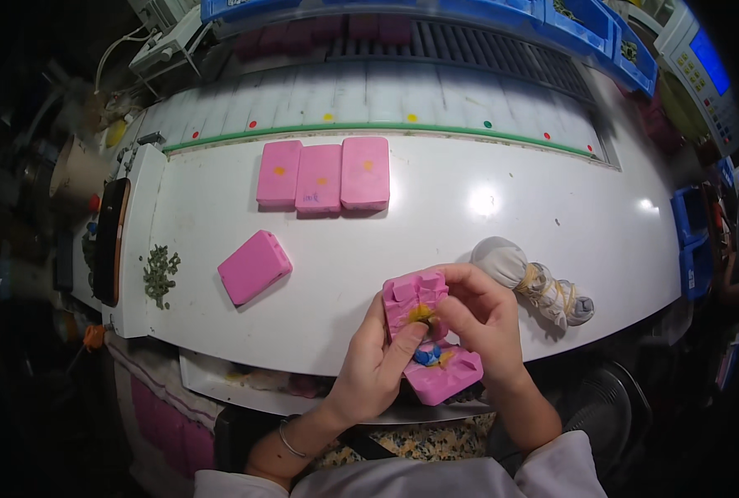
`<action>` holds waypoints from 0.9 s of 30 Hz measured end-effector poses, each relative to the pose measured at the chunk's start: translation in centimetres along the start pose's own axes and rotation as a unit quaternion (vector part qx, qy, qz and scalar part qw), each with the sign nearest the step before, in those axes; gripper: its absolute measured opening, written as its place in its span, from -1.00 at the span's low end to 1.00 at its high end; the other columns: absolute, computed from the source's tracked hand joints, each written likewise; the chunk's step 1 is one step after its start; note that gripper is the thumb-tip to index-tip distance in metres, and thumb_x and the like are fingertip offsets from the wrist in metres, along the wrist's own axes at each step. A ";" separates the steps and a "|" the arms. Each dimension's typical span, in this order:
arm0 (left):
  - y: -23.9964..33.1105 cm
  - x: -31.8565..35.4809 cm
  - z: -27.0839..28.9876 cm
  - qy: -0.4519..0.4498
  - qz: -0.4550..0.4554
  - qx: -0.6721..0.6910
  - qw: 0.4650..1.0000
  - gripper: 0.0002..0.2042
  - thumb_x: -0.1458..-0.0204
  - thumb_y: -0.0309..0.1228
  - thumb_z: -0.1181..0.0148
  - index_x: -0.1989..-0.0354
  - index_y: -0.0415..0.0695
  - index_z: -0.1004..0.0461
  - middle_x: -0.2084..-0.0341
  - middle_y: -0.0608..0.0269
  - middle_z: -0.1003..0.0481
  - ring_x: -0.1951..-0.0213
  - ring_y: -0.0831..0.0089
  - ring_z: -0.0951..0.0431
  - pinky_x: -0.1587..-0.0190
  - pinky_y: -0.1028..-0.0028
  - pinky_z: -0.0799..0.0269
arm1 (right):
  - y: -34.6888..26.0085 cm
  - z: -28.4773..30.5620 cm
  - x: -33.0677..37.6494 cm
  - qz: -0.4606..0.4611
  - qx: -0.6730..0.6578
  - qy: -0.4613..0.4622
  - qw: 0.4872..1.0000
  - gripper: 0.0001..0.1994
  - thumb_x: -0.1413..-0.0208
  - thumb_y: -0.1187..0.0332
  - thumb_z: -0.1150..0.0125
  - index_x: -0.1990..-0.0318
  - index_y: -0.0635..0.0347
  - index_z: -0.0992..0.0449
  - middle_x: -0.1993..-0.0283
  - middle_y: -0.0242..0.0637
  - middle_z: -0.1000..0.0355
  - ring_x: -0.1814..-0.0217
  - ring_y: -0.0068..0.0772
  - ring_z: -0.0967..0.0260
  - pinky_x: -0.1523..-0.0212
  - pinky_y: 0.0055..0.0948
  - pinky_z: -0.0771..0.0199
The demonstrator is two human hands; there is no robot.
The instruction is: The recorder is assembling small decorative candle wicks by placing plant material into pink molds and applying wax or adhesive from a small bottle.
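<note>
The upper half of a pink mold is clasped at its left edge by the curled left hand, the thumb pressed onto the inner face. Its right edge is touched by the bent right hand; whether anything is pinched there cannot be told. Two halves are counted, with one blue piece between. On the surface, three pink blocks are lined up, one is set apart. The lower half is tilted below both thumbs.
</note>
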State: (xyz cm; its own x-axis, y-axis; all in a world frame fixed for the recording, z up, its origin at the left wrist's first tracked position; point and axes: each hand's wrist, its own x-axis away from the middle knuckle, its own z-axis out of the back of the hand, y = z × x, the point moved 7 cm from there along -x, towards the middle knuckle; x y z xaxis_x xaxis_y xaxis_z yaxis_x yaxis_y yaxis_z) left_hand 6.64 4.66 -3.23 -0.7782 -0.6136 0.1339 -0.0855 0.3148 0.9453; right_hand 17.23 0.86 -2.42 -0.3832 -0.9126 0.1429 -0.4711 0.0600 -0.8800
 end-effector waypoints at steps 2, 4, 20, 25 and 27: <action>-0.1 0.1 0.1 0.012 0.001 0.017 1.000 -0.63 -0.19 -0.47 0.10 -0.14 -0.33 -0.10 0.06 0.14 -0.32 0.02 0.49 -0.34 -0.06 0.51 -0.24 | 0.5 0.3 0.3 -0.025 0.029 -0.009 0.999 -0.77 -0.09 0.50 -0.15 0.11 0.41 -0.38 0.23 -0.29 -0.43 0.22 -0.62 -0.38 0.24 -0.64 -0.42; 0.2 0.0 -0.2 -0.022 -0.008 -0.051 0.998 -0.63 -0.19 -0.49 0.11 -0.15 -0.34 -0.09 0.07 0.16 -0.33 0.01 0.52 -0.33 -0.06 0.52 -0.25 | 0.0 0.4 0.6 0.004 0.069 -0.013 0.998 -0.77 -0.10 0.51 -0.14 0.11 0.42 -0.38 0.22 -0.29 -0.43 0.22 -0.62 -0.38 0.24 -0.65 -0.42; -0.6 0.5 0.1 -0.037 0.038 0.003 0.999 -0.59 -0.19 -0.46 0.08 -0.19 -0.34 -0.09 0.04 0.16 -0.34 0.01 0.55 -0.33 -0.07 0.53 -0.23 | -0.4 0.7 1.3 0.009 0.177 -0.092 0.980 -0.57 0.03 0.60 -0.18 -0.05 0.38 -0.28 0.10 -0.20 -0.39 0.04 -0.46 -0.36 -0.02 -0.46 -0.34; -0.4 0.6 0.2 -0.059 0.014 0.030 0.998 -0.58 -0.21 -0.45 0.12 -0.21 -0.34 -0.06 0.01 0.14 -0.33 -0.03 0.52 -0.31 -0.11 0.51 -0.20 | -1.3 0.8 1.9 0.050 0.253 -0.003 0.966 -0.59 0.03 0.57 -0.17 -0.03 0.38 -0.31 0.14 -0.13 -0.38 0.14 -0.43 -0.37 0.11 -0.47 -0.42; -0.3 0.7 0.0 -0.047 0.020 0.042 0.998 -0.59 -0.22 -0.44 0.13 -0.20 -0.34 -0.06 0.01 0.14 -0.33 -0.03 0.51 -0.32 -0.10 0.51 -0.20 | -2.5 1.4 2.8 0.161 0.321 -0.009 0.933 -0.58 0.05 0.55 -0.21 -0.02 0.37 -0.34 0.13 -0.11 -0.37 0.17 -0.41 -0.37 0.14 -0.47 -0.43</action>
State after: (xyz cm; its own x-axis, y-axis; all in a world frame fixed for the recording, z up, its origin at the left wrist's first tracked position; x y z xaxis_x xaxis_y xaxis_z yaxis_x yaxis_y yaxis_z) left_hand 6.09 4.18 -3.40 -0.8367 -0.5300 0.1378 -0.1030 0.3994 0.9110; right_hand 18.42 -2.43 -0.41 -0.4061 -0.8962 -0.1786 0.2411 0.0835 -0.9669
